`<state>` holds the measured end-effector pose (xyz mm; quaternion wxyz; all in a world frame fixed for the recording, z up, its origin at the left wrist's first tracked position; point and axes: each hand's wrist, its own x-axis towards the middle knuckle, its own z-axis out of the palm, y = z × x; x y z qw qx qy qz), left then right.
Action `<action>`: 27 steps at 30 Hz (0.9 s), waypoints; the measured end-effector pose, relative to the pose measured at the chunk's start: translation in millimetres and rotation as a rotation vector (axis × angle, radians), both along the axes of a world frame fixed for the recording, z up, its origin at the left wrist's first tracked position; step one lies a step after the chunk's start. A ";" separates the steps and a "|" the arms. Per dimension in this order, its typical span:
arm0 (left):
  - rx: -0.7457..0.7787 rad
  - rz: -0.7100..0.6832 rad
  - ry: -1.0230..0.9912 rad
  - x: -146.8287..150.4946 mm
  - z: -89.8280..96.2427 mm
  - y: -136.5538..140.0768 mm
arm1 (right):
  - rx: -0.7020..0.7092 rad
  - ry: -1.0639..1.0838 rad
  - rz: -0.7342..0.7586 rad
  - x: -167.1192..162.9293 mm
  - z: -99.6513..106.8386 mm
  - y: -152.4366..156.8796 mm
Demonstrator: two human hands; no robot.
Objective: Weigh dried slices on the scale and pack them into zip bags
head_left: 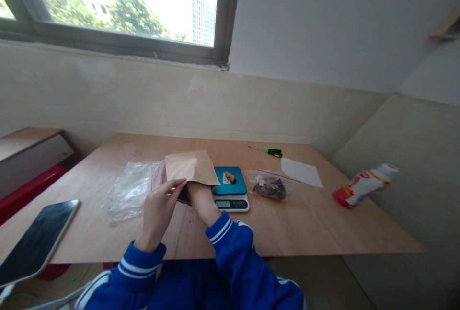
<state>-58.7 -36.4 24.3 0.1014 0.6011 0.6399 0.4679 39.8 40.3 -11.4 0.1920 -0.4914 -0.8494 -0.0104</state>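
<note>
A brown paper bag (190, 166) lies tilted over the table, its mouth towards me. My left hand (160, 204) pinches the near edge of the bag between thumb and fingers. Inside the bag's mouth is my right hand (201, 200); only the back of it and the wrist show, and its fingers are hidden. Just right of the bag stands a kitchen scale (235, 190) with a blue top, partly covered by the bag. On that top rest a small brown dried piece (230, 177) and a white slip beside it.
Clear plastic bags (134, 190) lie to the left. Right of the scale is a zip bag (271, 188) of dark dried pieces, with white paper (302, 172) and screwdrivers (273, 151) behind. A red-and-white bottle (364, 185) stands far right. A phone (38, 238) is at the left front.
</note>
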 end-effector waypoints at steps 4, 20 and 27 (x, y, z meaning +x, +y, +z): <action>0.004 0.008 0.008 -2.7 2.1 2.7 | -0.045 0.034 -0.042 1.2 12.2 -11.2; -0.036 0.062 -0.025 -17.3 14.9 11.1 | 0.057 0.763 0.294 64.9 35.3 -72.6; -0.023 0.087 0.006 -19.9 21.9 21.4 | 0.163 0.710 -0.088 107.8 -6.6 -27.5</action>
